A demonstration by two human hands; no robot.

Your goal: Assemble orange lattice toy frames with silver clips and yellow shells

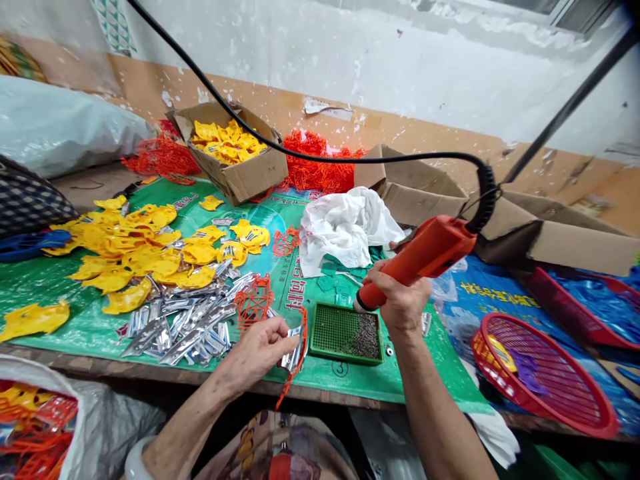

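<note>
My left hand [263, 350] pinches a silver metallic-looking piece [291, 359] together with a thin orange plastic part [301, 363] at the table's front edge. Wrapped around a red electric screwdriver [420, 257], my right hand [403, 297] holds it tilted, with its nose low over a green tray. A heap of small dark screws [367, 337] lies in the right part of that tray [320, 353]. Left of my left hand are a pile of silver pieces [183, 327], an orange lattice part [255, 300] and a heap of yellow plastic parts [145, 243].
A black cable [310, 158] runs from the screwdriver across the view. Behind stand a cardboard box [255, 177] of yellow parts, orange lattice parts [323, 167] and a white cloth [345, 223]. A red basket [555, 393] sits at right, an open sack [100, 400] at lower left.
</note>
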